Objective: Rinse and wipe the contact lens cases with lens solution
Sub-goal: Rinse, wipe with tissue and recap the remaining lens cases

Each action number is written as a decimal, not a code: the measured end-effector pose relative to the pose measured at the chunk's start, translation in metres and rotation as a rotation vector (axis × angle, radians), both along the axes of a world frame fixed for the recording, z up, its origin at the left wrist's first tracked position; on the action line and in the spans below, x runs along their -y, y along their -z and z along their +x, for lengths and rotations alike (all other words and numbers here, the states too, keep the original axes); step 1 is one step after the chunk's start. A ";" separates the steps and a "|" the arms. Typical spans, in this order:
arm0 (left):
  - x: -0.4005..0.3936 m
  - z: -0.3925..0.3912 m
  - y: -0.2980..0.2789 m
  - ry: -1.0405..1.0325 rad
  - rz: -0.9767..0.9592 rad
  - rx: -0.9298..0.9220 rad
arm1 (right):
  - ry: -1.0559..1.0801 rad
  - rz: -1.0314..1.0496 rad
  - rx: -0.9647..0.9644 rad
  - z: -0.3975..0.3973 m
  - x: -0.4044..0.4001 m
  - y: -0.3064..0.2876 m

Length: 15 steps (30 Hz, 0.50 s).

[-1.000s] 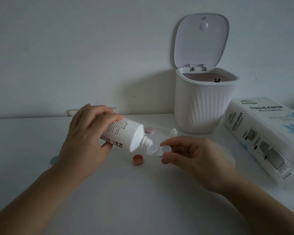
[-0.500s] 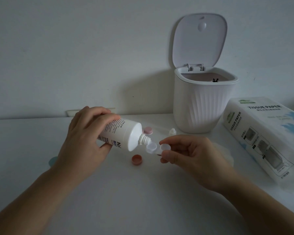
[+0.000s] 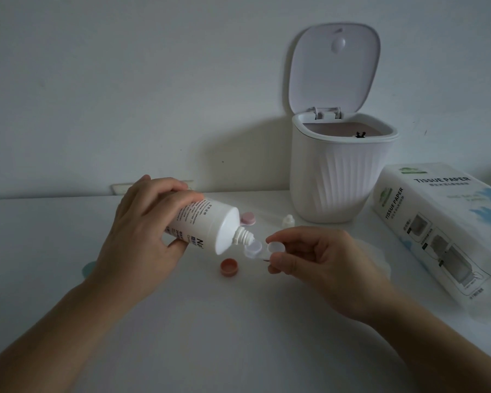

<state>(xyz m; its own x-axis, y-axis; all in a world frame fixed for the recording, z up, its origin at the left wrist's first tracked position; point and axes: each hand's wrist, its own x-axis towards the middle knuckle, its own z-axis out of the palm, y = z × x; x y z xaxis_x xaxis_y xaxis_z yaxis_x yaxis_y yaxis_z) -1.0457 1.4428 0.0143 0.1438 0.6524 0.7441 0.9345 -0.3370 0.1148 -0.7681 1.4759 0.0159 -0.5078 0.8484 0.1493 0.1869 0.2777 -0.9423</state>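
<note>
Plenty of bare counter (image 3: 210,336) in front of my hands; the bin (image 3: 335,180) and tissue pack (image 3: 442,231) block the right, a red cap (image 3: 229,267) sits just under them.

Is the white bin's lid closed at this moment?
No. The lid stands raised on its hinge above the white bin, leaving the top open.

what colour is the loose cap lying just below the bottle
Reddish-orange cap, seen in the head view.

Bottle (image 3: 210,225) smooth white plastic; lens case (image 3: 257,249) translucent plastic.
</note>
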 end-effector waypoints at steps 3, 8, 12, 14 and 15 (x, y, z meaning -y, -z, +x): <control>0.001 0.002 -0.001 0.002 -0.013 0.009 | 0.007 0.018 -0.025 0.000 -0.001 0.001; 0.004 0.002 -0.001 0.020 -0.030 0.070 | -0.013 0.017 -0.054 0.001 -0.004 0.005; 0.003 0.001 0.001 0.037 -0.036 0.129 | -0.053 0.011 -0.090 0.001 -0.005 0.007; 0.003 0.000 0.002 0.049 -0.047 0.163 | -0.069 0.004 -0.092 0.000 -0.005 0.007; 0.003 0.000 0.003 0.058 -0.053 0.185 | -0.073 0.001 -0.096 0.000 -0.005 0.007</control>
<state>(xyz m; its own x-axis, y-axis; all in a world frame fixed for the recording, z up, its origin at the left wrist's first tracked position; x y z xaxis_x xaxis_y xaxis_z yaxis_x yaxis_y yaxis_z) -1.0459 1.4399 0.0116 0.0460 0.6862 0.7259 0.8751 -0.3782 0.3020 -0.7678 1.4808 0.0092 -0.5511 0.8098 0.2013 0.0748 0.2882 -0.9546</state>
